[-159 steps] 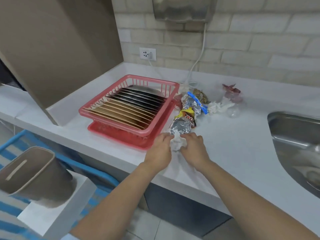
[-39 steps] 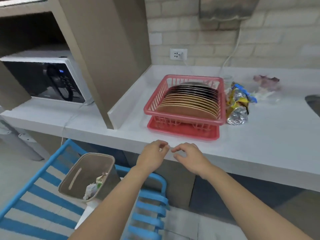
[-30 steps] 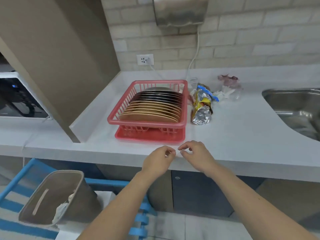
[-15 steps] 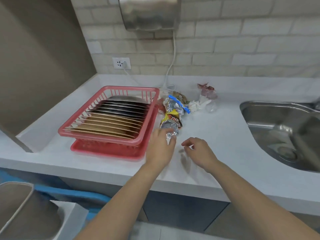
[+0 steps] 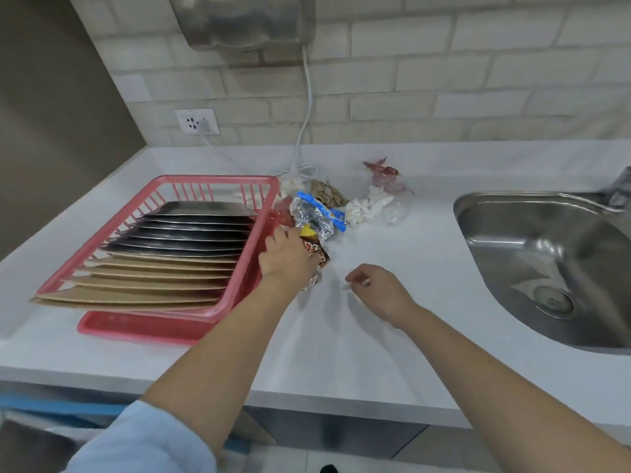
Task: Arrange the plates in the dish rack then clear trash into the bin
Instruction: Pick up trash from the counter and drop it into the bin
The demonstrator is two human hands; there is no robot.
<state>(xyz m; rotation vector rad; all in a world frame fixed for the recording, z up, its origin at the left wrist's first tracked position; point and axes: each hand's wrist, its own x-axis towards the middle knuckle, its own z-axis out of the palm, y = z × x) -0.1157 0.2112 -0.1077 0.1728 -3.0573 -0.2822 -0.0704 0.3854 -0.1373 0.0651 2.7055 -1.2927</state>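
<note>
Right hand: the right hand (image 5: 377, 288) hangs just above the white worktop (image 5: 392, 353), nearest to us. Its fingers are loosely curled and it holds nothing.

Left hand: the left hand (image 5: 288, 256) reaches a bit farther. It lies on top of the crinkly silver and yellow snack wrapper (image 5: 316, 247), right beside the rack. Its fingers are bent down over the wrapper, so I think it is grabbing it, but the fingertips are hidden.

Plates: the flat tan and black plates (image 5: 170, 257) all stand on edge in a row inside the red plastic dish rack (image 5: 239, 288). The tan ones are in front and the black ones behind. I see no plates left out on the worktop, so this part looks done.

Trash still out: behind the left hand lies a shiny bag with a blue edge (image 5: 317, 213). Next come a brown crumpled paper (image 5: 327, 194), a white balled-up tissue (image 5: 356, 213), a clear plastic bag (image 5: 391, 208) and a dark red wrapper (image 5: 382, 169), which is the farthest. They sit close together between the rack and the steel sink (image 5: 546, 264).

Bin: I cannot see the bin here.

What is left: I think most of the trash job is still to do. Each piece must be picked up and dropped in the bin.
</note>
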